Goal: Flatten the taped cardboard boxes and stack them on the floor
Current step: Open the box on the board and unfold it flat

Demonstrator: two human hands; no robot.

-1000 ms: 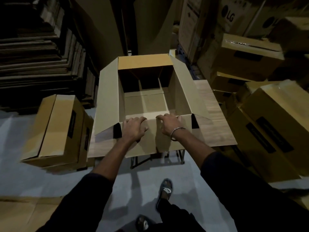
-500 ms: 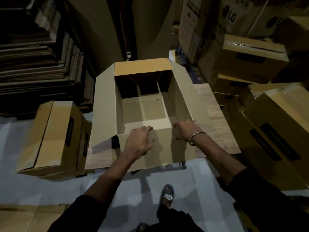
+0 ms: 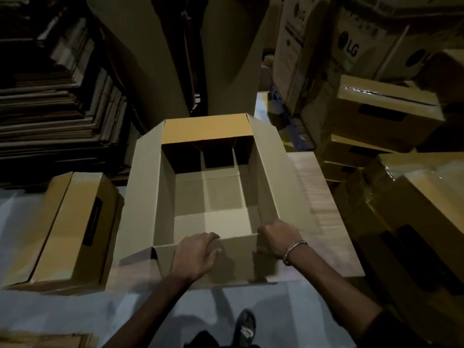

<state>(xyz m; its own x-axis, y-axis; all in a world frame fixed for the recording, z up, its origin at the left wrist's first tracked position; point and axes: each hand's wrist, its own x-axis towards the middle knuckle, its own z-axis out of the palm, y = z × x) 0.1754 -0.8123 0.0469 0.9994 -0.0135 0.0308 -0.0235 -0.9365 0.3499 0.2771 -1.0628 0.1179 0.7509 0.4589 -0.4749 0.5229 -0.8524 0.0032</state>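
So the open cardboard box (image 3: 208, 197) sits dead centre on a small wood-grain table (image 3: 324, 222), top flaps splayed out at 9 and 3 o'clock and the far flap standing up at 12. Both hands are on the near edge at 6 o'clock: the left hand (image 3: 195, 254) has its fingers curled over the rim of the near flap, gripping it, and the right hand (image 3: 278, 237) is clamped on the near right corner where the side flap meets the front wall, a metal bracelet (image 3: 295, 251) on that wrist. The bottom flaps inside look folded in but I can't tell if they're taped. At 9 o'clock, just beside the table, there's a closed box (image 3: 67, 229) on the pale floor (image 3: 62, 315). Further out toward 10 o'clock is a tall stack of flattened cardboard (image 3: 57, 116). From 1 to 4 o'clock it's a heap of taped boxes (image 3: 406, 217), with big LG cartons (image 3: 351, 46) behind them. A sandalled foot (image 3: 244, 325) pokes in at 6, below the table edge.
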